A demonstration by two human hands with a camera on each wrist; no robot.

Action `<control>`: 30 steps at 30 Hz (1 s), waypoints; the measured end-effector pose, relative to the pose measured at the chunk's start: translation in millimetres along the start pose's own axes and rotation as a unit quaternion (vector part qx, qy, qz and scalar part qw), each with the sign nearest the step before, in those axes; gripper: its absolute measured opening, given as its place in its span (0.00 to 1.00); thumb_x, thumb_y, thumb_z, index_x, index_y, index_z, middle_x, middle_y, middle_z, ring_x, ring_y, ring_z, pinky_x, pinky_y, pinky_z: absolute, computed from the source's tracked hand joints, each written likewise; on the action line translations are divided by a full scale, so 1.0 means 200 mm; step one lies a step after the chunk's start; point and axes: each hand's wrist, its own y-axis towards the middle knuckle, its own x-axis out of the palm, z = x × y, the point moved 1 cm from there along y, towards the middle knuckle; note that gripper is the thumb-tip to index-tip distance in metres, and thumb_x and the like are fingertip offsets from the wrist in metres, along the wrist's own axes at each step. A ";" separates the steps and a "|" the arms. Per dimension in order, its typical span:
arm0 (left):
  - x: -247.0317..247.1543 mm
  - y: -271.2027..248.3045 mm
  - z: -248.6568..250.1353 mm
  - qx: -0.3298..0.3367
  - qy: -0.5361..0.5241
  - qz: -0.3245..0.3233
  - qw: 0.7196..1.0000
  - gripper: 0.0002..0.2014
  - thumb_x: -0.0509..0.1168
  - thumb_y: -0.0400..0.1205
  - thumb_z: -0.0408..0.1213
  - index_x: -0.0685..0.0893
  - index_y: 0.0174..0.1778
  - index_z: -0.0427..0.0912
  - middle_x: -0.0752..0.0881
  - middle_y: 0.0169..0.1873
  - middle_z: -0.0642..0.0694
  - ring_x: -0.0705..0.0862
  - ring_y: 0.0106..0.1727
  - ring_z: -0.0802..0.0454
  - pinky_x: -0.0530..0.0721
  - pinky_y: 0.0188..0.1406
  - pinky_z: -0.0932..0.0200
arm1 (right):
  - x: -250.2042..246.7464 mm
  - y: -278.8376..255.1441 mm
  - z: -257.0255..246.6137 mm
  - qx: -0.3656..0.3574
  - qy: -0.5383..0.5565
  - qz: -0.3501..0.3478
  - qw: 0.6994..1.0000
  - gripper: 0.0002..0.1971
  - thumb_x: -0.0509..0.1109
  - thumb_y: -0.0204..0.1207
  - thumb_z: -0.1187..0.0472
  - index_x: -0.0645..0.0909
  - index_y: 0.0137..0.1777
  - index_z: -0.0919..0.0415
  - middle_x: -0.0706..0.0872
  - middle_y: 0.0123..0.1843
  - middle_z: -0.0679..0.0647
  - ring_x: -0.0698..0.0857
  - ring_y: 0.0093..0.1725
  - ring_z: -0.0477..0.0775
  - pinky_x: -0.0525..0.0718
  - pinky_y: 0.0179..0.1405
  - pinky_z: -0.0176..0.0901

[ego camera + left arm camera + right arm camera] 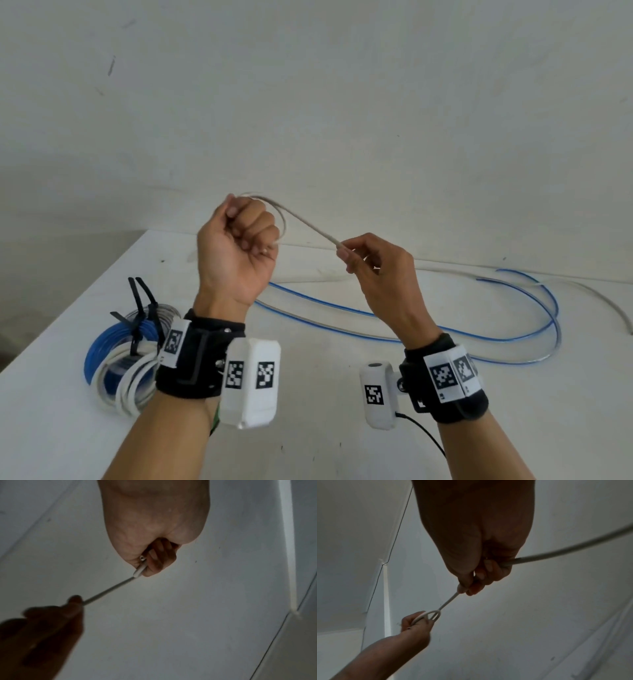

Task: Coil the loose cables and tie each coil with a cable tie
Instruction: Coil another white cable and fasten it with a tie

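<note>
The grey cable [308,222] is held raised above the desk [342,445], at 12 o'clock from the wrists. A small first loop and the cable end are enclosed in the fist of the left hand [239,246]; the running length is pinched in the grip of the right hand [373,270], fingers curled round it. The remainder trails to 3 o'clock across the desk beside the loose blue cable [513,329]. Slack tension would probably let the loop spring open. Finished coils [116,363], bound with black cable ties [140,308], lie at 9 o'clock. No containers are visible.
</note>
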 end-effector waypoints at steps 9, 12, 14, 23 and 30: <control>0.10 -0.01 -0.03 0.121 0.235 0.008 0.964 0.21 0.47 0.93 0.40 0.78 0.37 0.44 0.87 0.32 0.47 0.87 0.36 0.51 0.84 0.42 0.59 | -0.04 -0.02 -0.09 -0.093 -0.088 -0.077 0.989 0.12 0.68 0.85 0.57 0.87 0.42 0.58 0.84 0.28 0.47 0.76 0.26 0.44 0.67 0.29 0.29; 0.09 -0.03 -0.14 0.149 0.528 -0.045 0.835 0.23 0.45 0.95 0.37 0.85 0.48 0.37 0.93 0.47 0.39 0.91 0.56 0.42 0.85 0.61 0.50 | -0.07 -0.04 -0.16 -0.113 -0.109 -0.110 0.982 0.14 0.67 0.87 0.57 0.85 0.39 0.57 0.78 0.25 0.44 0.74 0.25 0.46 0.67 0.28 0.31; 0.08 -0.06 -0.21 0.134 0.625 -0.065 0.766 0.22 0.45 0.95 0.37 0.83 0.52 0.32 0.93 0.46 0.43 0.91 0.53 0.46 0.85 0.60 0.54 | -0.10 -0.05 -0.20 -0.124 -0.122 -0.107 0.979 0.16 0.65 0.87 0.53 0.83 0.38 0.56 0.74 0.24 0.42 0.73 0.25 0.46 0.68 0.27 0.35; 0.12 -0.11 -0.33 -0.154 0.629 -0.106 0.754 0.22 0.49 0.94 0.45 0.71 0.34 0.43 0.63 0.24 0.53 0.59 0.24 0.55 0.60 0.27 0.59 | -0.19 0.00 -0.13 -0.095 -0.054 0.020 0.994 0.13 0.75 0.80 0.53 0.83 0.40 0.60 0.82 0.26 0.48 0.76 0.24 0.50 0.71 0.26 0.37; 0.15 -0.13 -0.30 -0.281 0.388 -0.060 0.876 0.23 0.56 0.84 0.54 0.65 0.24 0.50 0.57 0.17 0.56 0.49 0.21 0.55 0.55 0.19 0.63 | -0.06 -0.02 -0.18 -0.089 0.013 0.041 0.995 0.16 0.67 0.84 0.48 0.74 0.34 0.47 0.77 0.27 0.42 0.73 0.25 0.46 0.70 0.26 0.36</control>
